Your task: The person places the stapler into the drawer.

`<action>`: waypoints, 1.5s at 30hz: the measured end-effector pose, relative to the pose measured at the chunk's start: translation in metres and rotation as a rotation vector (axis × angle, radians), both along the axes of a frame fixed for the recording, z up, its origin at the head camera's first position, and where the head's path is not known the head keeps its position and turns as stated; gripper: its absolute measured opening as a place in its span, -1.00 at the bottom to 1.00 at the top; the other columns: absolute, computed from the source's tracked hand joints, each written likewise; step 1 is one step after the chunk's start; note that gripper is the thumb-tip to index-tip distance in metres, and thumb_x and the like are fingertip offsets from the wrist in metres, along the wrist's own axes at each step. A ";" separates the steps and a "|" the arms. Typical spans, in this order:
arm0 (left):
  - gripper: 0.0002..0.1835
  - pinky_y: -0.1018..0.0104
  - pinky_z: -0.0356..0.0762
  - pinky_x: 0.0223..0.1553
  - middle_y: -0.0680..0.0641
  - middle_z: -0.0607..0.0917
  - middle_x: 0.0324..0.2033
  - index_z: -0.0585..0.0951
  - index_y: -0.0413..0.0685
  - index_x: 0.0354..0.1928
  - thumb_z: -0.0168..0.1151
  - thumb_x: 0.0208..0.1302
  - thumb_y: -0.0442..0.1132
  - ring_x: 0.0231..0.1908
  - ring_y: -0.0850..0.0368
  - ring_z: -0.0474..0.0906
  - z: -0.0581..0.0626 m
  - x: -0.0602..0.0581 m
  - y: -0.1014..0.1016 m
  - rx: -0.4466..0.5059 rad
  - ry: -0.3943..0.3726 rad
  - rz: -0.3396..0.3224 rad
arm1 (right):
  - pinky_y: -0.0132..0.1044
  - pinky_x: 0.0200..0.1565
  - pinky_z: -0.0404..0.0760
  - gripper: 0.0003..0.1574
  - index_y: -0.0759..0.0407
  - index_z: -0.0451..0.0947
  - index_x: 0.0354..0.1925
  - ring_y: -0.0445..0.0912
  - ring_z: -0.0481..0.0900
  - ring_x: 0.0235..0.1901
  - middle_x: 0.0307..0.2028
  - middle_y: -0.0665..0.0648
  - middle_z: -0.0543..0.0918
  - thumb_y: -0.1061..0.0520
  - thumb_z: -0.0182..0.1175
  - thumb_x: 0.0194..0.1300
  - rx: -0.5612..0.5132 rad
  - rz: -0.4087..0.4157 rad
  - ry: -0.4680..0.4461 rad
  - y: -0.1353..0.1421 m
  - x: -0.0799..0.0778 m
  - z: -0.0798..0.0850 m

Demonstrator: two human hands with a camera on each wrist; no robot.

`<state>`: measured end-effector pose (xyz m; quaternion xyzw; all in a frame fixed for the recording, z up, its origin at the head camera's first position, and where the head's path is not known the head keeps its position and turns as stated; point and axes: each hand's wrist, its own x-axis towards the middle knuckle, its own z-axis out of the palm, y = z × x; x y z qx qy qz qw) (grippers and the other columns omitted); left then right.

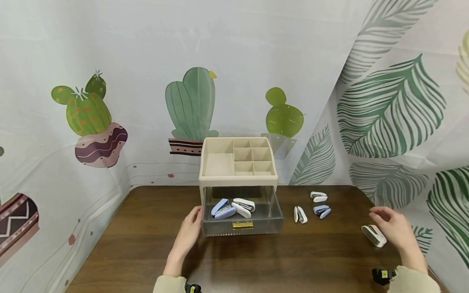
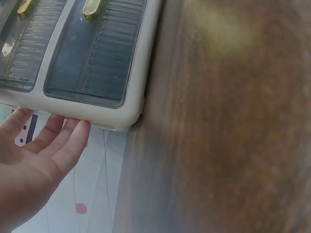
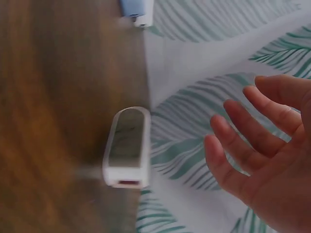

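A cream desktop organizer [image 1: 238, 179] stands at the back of the table, its upper clear drawer [image 1: 220, 228] pulled out. Inside that drawer lie a blue stapler [image 1: 224, 212] and a white stapler [image 1: 244, 205]. My left hand [image 1: 188, 232] rests its extended fingertips against the organizer's left side, as the left wrist view shows. At the far right, my right hand [image 1: 397, 230] hovers beside a white mini stapler [image 1: 374, 236] with a dark glossy top. Its fingers [image 3: 243, 116] are loosely bent and hold nothing, apart from the stapler in the right wrist view.
Right of the drawer lie two white staplers [image 1: 300, 215] [image 1: 318, 197] and a blue stapler [image 1: 322, 211]. Divided compartments [image 1: 253, 155] top the organizer. A patterned cloth [image 1: 238, 49] hangs right behind the brown wooden table [image 1: 286, 264] and along its right side.
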<state>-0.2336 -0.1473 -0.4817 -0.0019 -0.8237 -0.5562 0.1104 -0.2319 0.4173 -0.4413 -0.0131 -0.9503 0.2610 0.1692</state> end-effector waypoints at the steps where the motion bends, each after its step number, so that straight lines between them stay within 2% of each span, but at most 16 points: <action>1: -0.58 0.16 0.30 -0.05 0.09 0.57 -0.23 0.48 0.29 -0.10 -0.18 0.19 0.28 -0.14 0.21 0.43 0.000 0.000 0.000 0.000 0.002 0.000 | -0.02 -0.38 0.34 -0.57 0.23 0.46 -0.12 0.17 0.46 -0.26 -0.22 0.36 0.54 -0.08 0.00 0.26 0.004 0.008 -0.006 0.003 0.000 -0.004; 5: -0.58 0.16 0.31 -0.05 0.10 0.57 -0.23 0.48 0.29 -0.11 -0.18 0.18 0.28 -0.14 0.21 0.43 0.000 0.000 -0.001 0.006 0.004 -0.003 | -0.10 -0.39 0.36 -0.61 0.25 0.46 -0.14 0.06 0.48 -0.31 -0.23 0.35 0.55 -0.03 0.06 0.23 0.025 0.043 -0.036 0.012 -0.001 -0.014; 8: -0.59 0.16 0.30 -0.04 0.10 0.57 -0.22 0.49 0.29 -0.10 -0.17 0.18 0.28 -0.13 0.21 0.43 0.000 0.000 -0.001 0.015 0.005 -0.005 | -0.08 -0.37 0.37 -0.57 0.30 0.44 -0.12 0.13 0.49 -0.29 -0.23 0.37 0.55 -0.03 0.08 0.21 0.040 0.078 -0.088 0.019 -0.002 -0.019; 12: -0.59 0.16 0.30 -0.04 0.10 0.57 -0.22 0.48 0.30 -0.10 -0.17 0.18 0.27 -0.14 0.22 0.43 0.000 0.001 -0.001 0.024 0.005 -0.016 | -0.01 -0.36 0.39 -0.47 0.36 0.40 -0.09 0.27 0.45 -0.23 -0.21 0.41 0.52 -0.07 0.10 0.19 0.054 0.113 -0.200 0.028 -0.006 -0.025; 15: -0.59 0.16 0.31 -0.05 0.10 0.57 -0.24 0.48 0.30 -0.09 -0.17 0.19 0.27 -0.15 0.23 0.44 0.000 0.001 -0.001 0.036 0.008 -0.028 | -0.03 -0.37 0.42 -0.45 0.37 0.41 -0.10 0.24 0.46 -0.24 -0.22 0.39 0.52 -0.06 0.16 0.13 0.083 0.137 -0.249 0.033 -0.009 -0.029; 20: -0.57 0.16 0.30 -0.06 0.10 0.57 -0.24 0.47 0.27 -0.07 -0.18 0.19 0.27 -0.16 0.23 0.44 0.001 0.000 0.000 0.037 0.013 -0.036 | -0.07 -0.36 0.42 -0.52 0.36 0.45 -0.18 0.16 0.50 -0.30 -0.30 0.32 0.56 0.04 0.26 0.02 0.145 0.188 -0.199 0.037 -0.016 -0.034; 24: -0.57 0.16 0.30 -0.05 0.09 0.57 -0.22 0.46 0.28 -0.06 -0.19 0.19 0.27 -0.15 0.22 0.44 0.002 0.001 -0.001 0.032 0.006 -0.033 | -0.13 -0.42 0.39 -0.57 0.35 0.44 -0.21 0.02 0.48 -0.41 -0.41 0.19 0.55 0.13 0.28 -0.04 0.176 0.203 -0.184 0.038 -0.021 -0.036; 27: -0.57 0.15 0.30 -0.05 0.09 0.56 -0.22 0.46 0.29 -0.06 -0.19 0.19 0.28 -0.14 0.22 0.43 0.002 0.002 0.000 0.033 0.000 -0.033 | -0.18 -0.45 0.37 -0.52 0.33 0.42 -0.19 -0.05 0.44 -0.45 -0.44 0.11 0.52 0.14 0.30 -0.10 0.195 0.197 -0.202 0.041 -0.025 -0.038; 33: -0.58 0.16 0.30 -0.05 0.09 0.56 -0.22 0.47 0.28 -0.07 -0.18 0.19 0.27 -0.14 0.22 0.43 0.003 0.003 0.000 0.033 -0.002 -0.035 | -0.20 -0.46 0.36 -0.42 0.37 0.39 -0.13 -0.08 0.42 -0.47 -0.44 0.12 0.52 0.10 0.31 -0.10 0.201 0.219 -0.259 0.044 -0.028 -0.040; 38: -0.60 0.16 0.31 -0.07 0.10 0.56 -0.22 0.48 0.27 -0.08 -0.17 0.21 0.25 -0.15 0.21 0.43 0.003 0.003 0.001 0.034 0.006 -0.030 | -0.21 -0.46 0.38 -0.45 0.38 0.41 -0.14 -0.08 0.43 -0.44 -0.40 0.14 0.54 0.09 0.30 -0.06 0.186 0.253 -0.307 0.044 -0.028 -0.039; 45: -0.61 0.17 0.30 -0.05 0.11 0.56 -0.18 0.48 0.27 -0.09 -0.16 0.21 0.24 -0.12 0.22 0.41 0.000 0.001 0.000 0.032 0.014 -0.024 | -0.19 -0.45 0.39 -0.50 0.39 0.43 -0.15 -0.08 0.44 -0.45 -0.42 0.11 0.55 0.17 0.26 -0.08 0.217 0.250 -0.303 0.043 -0.029 -0.038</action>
